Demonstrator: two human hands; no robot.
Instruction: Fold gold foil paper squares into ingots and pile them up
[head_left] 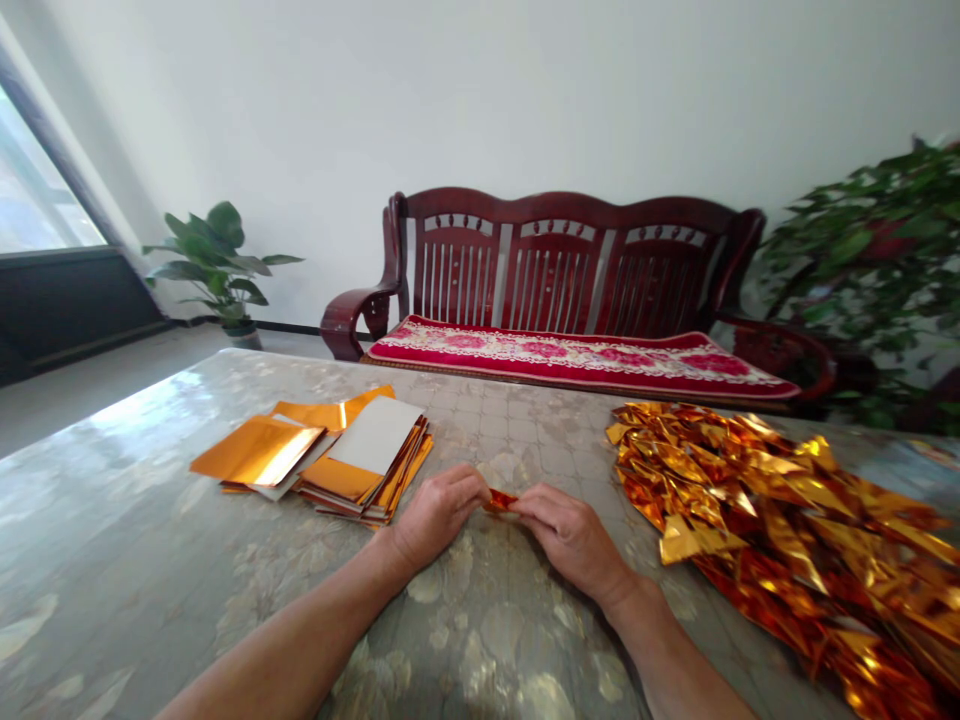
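Note:
A small folded piece of gold foil paper [499,499] is stretched between my two hands, just above the table. My left hand [444,508] pinches its left end, and the fingertips of my right hand [568,532] grip its right end. Beyond my left hand lies a loose stack of gold foil sheets [352,470], some with their pale backs up. To the right of my right hand spreads a large heap of folded gold foil pieces [757,510]. The finer folds of the held piece are too small to make out.
The table [300,590] has a patterned, glossy cover. Behind its far edge stands a dark red wooden bench [559,270] with a red floral cushion [570,352]. Potted plants grow at the left [225,265] and right [870,260].

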